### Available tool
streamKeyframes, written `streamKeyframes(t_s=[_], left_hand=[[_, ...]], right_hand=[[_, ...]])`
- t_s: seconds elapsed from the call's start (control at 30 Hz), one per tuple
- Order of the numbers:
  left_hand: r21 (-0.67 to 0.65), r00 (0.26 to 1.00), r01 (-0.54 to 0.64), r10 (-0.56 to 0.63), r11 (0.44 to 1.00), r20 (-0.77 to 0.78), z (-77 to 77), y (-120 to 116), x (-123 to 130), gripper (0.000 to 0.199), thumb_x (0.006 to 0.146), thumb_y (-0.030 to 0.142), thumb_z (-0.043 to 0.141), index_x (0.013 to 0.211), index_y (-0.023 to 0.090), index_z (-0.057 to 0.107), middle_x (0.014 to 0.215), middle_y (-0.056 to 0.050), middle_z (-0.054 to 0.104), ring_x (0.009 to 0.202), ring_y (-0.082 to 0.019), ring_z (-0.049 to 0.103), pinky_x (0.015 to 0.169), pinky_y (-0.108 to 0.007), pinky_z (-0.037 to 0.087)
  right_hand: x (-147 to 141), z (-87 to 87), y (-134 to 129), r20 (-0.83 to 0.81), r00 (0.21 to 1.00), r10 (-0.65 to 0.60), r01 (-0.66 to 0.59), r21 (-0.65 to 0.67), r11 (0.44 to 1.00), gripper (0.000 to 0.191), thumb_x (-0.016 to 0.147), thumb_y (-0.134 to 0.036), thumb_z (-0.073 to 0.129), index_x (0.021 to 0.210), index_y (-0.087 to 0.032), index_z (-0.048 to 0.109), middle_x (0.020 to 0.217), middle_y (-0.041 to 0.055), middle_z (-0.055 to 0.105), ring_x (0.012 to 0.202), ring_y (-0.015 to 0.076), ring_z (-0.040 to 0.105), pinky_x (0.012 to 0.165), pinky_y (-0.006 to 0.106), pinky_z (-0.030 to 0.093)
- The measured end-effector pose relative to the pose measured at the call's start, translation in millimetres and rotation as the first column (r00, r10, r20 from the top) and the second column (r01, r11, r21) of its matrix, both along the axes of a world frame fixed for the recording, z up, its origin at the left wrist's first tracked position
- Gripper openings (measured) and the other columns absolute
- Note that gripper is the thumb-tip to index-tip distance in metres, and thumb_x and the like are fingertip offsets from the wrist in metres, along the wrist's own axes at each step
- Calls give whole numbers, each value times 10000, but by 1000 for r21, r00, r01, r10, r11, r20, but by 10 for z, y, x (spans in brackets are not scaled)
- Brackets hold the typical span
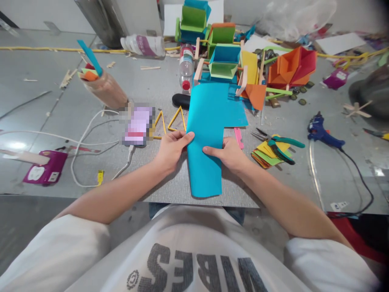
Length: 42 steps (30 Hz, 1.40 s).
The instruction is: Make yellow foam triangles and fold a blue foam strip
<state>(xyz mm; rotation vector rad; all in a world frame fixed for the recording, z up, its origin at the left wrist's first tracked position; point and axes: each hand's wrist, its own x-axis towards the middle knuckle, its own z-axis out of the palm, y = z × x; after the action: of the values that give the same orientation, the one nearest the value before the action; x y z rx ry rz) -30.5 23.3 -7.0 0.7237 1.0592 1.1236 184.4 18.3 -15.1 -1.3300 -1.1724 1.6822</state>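
Observation:
A long blue sheet of paper, curved along its left edge, is held upright over the table between both hands. My left hand pinches its left edge, thumb on the near face. On the right edge my right hand grips it with the thumb laid across the front and the fingers behind, hidden. Behind it lies another piece of blue paper. Two yellow triangle frames rest just beyond my left hand, and a small pink piece lies by my right hand.
Pliers lie on coloured paper squares at right, near a blue glue gun. On the left are a phone with a cable and a paper-filled holder. Paper-and-stick models and a bottle stand at the back.

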Motion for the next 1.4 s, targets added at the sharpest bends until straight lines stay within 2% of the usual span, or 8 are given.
streamKeyframes(t_s=[0.17, 0.43, 0.6, 0.87, 1.03, 1.13, 1.27, 1.4], left_hand=[[17, 998, -57, 57, 998, -4, -24, 57, -24, 539, 607, 583, 1098, 779, 193, 767, 760, -16, 767, 686, -147, 690, 693, -311, 616], [111, 981, -193, 193, 975, 9, -28, 279, -126, 382, 739, 445, 1021, 745, 207, 723, 715, 13, 706, 634, -107, 622, 649, -266, 559], [135, 966, -255, 257, 957, -1, 36, 396, -206, 391, 802, 433, 964, 750, 224, 636, 729, 18, 684, 693, -125, 651, 675, -269, 550], [148, 964, -260, 266, 954, -17, 84, 447, -290, 475, 850, 556, 952, 751, 257, 596, 683, 8, 663, 748, -185, 720, 652, -314, 569], [104, 994, -100, 103, 990, -20, 109, 329, -183, 510, 823, 706, 948, 915, 253, 733, 756, -21, 749, 750, -199, 745, 635, -308, 601], [97, 999, 18, -14, 995, -51, 73, 192, -99, 518, 772, 659, 1001, 848, 230, 721, 731, -5, 721, 655, -154, 688, 613, -287, 588], [113, 996, 10, 0, 994, -89, 9, 76, -49, 482, 768, 606, 1009, 811, 219, 725, 703, 11, 691, 603, -131, 648, 584, -272, 573], [146, 988, 11, 11, 989, -152, -25, 74, -71, 469, 748, 599, 1018, 841, 207, 778, 722, -4, 722, 617, -140, 660, 601, -283, 582]], right_hand=[[-29, 12, -29, -21, 999, 26, -25, 14, 1000, 595, 605, -533, 1100, 1066, -210, 905, 1196, 125, 898, 1108, 400, 849, 964, 540, 709], [-93, 44, -170, 113, 986, 119, -118, -14, 993, 414, 700, -486, 1045, 953, -207, 874, 1038, 101, 898, 905, 329, 842, 779, 451, 707], [-132, 55, -240, 204, 952, 226, -227, -19, 974, 327, 763, -479, 1002, 876, -212, 850, 911, 73, 873, 800, 284, 808, 673, 385, 658], [-102, 137, -236, 246, 909, 337, -357, 42, 933, 378, 799, -435, 973, 1079, -207, 862, 1053, 76, 892, 878, 279, 814, 750, 391, 660], [-93, 90, -196, 185, 963, 196, -208, 49, 977, 428, 769, -453, 1005, 1096, -214, 866, 1155, 113, 899, 983, 339, 854, 861, 481, 712], [-49, 79, -108, 127, 990, 64, -78, 109, 991, 507, 722, -463, 1036, 1135, -224, 866, 1220, 122, 894, 1090, 381, 858, 977, 562, 714], [11, 101, -16, 73, 997, -29, 18, 145, 989, 537, 681, -467, 1063, 1125, -237, 869, 1234, 124, 892, 1152, 406, 852, 1035, 621, 708], [-2, 109, -28, 29, 999, -40, 36, 131, 991, 610, 611, -462, 1106, 1131, -247, 869, 1240, 117, 892, 1179, 417, 847, 1062, 636, 703]])
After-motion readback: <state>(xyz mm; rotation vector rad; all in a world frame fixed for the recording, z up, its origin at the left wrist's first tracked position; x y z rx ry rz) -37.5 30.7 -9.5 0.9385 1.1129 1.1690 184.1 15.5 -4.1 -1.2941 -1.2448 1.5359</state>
